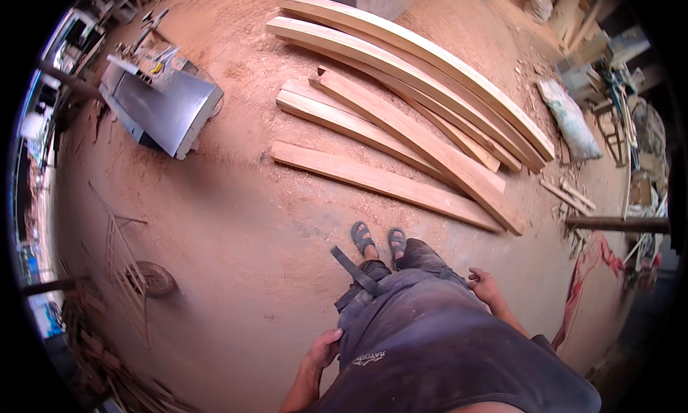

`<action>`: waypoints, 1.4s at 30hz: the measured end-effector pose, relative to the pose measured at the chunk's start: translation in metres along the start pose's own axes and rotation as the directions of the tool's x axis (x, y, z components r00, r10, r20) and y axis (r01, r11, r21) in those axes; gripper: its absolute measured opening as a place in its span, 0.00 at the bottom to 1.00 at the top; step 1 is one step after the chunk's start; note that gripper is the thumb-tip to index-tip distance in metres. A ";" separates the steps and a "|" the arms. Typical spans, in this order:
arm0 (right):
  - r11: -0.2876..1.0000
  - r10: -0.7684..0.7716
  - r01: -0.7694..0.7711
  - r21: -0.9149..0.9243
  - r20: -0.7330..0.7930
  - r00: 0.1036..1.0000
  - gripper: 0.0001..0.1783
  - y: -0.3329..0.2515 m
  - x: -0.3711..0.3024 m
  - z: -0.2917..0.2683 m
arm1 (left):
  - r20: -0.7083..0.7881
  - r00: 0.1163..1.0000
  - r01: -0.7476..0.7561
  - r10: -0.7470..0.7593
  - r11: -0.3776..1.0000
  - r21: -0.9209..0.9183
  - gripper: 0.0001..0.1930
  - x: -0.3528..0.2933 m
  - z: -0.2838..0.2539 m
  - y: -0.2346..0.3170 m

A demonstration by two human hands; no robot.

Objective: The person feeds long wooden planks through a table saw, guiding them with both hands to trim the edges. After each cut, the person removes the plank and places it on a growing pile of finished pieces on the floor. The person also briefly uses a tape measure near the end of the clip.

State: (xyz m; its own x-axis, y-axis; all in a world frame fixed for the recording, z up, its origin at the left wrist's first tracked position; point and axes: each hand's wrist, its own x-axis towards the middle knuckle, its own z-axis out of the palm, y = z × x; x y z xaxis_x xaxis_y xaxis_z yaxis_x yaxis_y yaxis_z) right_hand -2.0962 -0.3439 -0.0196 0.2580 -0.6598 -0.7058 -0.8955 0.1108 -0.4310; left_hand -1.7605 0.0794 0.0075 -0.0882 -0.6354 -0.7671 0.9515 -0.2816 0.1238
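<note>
My left hand (325, 347) hangs beside my left hip, its fingertips against the side of my dark shirt (430, 327). Its fingers are loosely curled and partly hidden, so I cannot tell whether they grip anything. By my right thigh is my right hand (486, 287), open, with fingers apart and nothing in it. A black strap (351, 266) sticks out from my left trouser leg. In front of my sandalled feet (364, 237) lie several long squared wooden beams (387, 187), some side by side and one slanting across others.
A metal-topped machine (168, 105) stands at the far left on sawdust. Nearer on the left are a metal frame (118, 248) and a wheel (154, 279). A filled white sack (570, 119), wood scraps (573, 196) and red cloth (584, 277) lie at the right.
</note>
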 end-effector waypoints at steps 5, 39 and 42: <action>0.968 -0.057 0.063 -0.244 0.033 0.998 0.35 -0.034 0.044 -0.027 | -0.022 0.996 -0.084 0.082 0.989 -0.125 0.30 -0.001 0.009 -0.011; 0.948 -0.232 0.227 -0.226 0.000 0.973 0.33 -0.119 0.127 -0.017 | -0.103 0.921 -0.375 0.375 0.927 0.020 0.30 0.049 0.004 0.070; 0.961 -0.201 0.207 -0.184 0.048 0.978 0.33 -0.080 0.127 0.003 | -0.149 0.910 -0.344 0.387 0.905 0.251 0.26 0.054 0.009 0.099</action>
State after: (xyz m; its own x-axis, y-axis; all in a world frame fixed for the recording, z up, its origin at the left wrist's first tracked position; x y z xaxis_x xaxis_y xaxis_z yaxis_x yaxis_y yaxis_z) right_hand -1.9908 -0.4347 -0.0765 0.4499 -0.6324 -0.6306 -0.8740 -0.1664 -0.4566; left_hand -1.6735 0.0105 -0.0161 0.3322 -0.5803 -0.7436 0.8172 -0.2167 0.5341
